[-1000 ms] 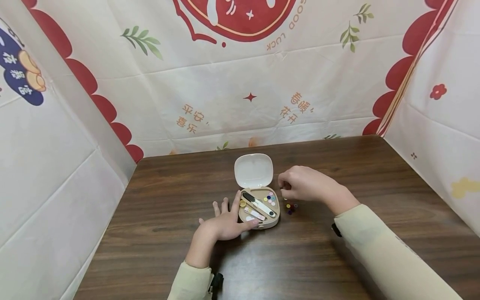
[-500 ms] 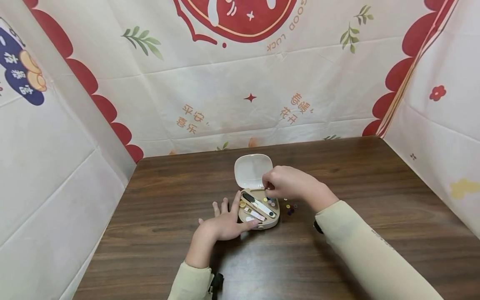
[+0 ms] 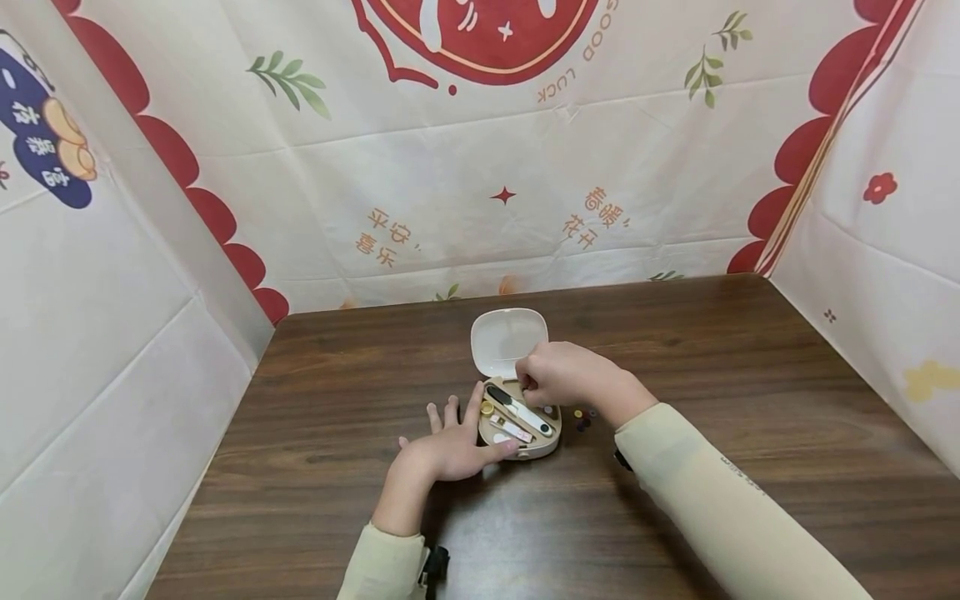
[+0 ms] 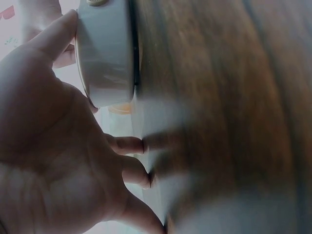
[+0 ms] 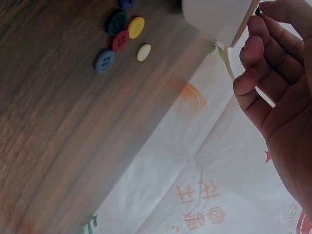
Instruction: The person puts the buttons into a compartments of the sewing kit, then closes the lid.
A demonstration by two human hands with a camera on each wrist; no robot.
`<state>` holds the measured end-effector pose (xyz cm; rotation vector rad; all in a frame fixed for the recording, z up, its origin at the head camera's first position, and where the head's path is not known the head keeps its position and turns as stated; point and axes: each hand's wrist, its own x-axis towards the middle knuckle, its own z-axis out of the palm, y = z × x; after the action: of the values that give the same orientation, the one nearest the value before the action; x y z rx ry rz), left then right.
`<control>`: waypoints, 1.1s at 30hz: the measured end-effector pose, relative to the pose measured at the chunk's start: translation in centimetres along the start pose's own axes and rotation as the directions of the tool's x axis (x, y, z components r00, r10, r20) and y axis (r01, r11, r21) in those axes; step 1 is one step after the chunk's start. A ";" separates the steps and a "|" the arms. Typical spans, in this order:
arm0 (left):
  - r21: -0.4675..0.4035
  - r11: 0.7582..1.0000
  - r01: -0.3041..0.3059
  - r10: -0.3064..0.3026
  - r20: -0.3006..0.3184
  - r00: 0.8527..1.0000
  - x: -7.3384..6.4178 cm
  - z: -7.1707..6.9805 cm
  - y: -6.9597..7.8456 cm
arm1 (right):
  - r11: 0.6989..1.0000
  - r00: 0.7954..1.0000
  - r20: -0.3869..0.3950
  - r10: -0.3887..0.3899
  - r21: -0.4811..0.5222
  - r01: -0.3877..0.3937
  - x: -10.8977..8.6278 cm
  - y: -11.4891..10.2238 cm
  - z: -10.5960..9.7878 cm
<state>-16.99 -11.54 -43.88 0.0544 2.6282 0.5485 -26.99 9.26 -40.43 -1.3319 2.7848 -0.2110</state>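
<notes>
A small beige sewing box (image 3: pixel 542 450) sits on the table with its white lid (image 3: pixel 498 342) tipped back. My left hand (image 3: pixel 450 446) spreads fairly straight fingers at its left side, the thumb touching the front rim and the index finger along the left edge. My right hand (image 3: pixel 566 379) is over the box's right compartment, covering most of the buttons in it. In the right wrist view, thumb and index finger pinch a small dark button (image 5: pixel 258 9) at the box's rim. A white tool with a black end (image 3: pixel 525 412) lies across the box.
Right of the box lie several loose buttons, among them a red button (image 5: pixel 120 41), a yellow button (image 5: pixel 136 27) and a grey-blue button (image 5: pixel 105 61). A gold round piece (image 3: pixel 487 407) sits in the left compartment. Printed cloth (image 3: pixel 420 183) hangs behind the wooden table (image 3: pixel 337 400).
My right hand has moved left from beside the loose buttons to above the box's right compartment, then slightly lower and nearer. The left hand stays at the box.
</notes>
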 end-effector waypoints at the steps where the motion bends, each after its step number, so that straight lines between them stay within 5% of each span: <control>1: 0.001 1.000 0.000 0.000 0.000 1.000 0.0 0.0 0.0 | 1.000 1.000 0.004 0.003 -0.005 -0.003 0.0 0.0 0.1; 18: -0.014 1.000 -0.001 0.001 0.007 1.000 -0.1 -0.1 0.1 | 1.000 1.000 -0.004 -0.004 0.021 0.004 -0.6 0.1 -0.3; 28: -0.017 1.000 0.002 -0.002 0.008 1.000 -0.2 -0.3 0.1 | 0.994 0.999 0.009 0.043 0.096 -0.044 -3.3 2.8 -0.9; 33: -0.011 1.000 0.001 -0.001 0.007 1.000 -0.1 -0.2 0.1 | 0.984 0.992 0.076 0.099 0.137 -0.109 -4.9 4.2 -0.6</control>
<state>-16.97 -11.57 -43.59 0.0513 2.6182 0.5612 -27.21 15.78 -40.54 -1.1366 2.7159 -0.3436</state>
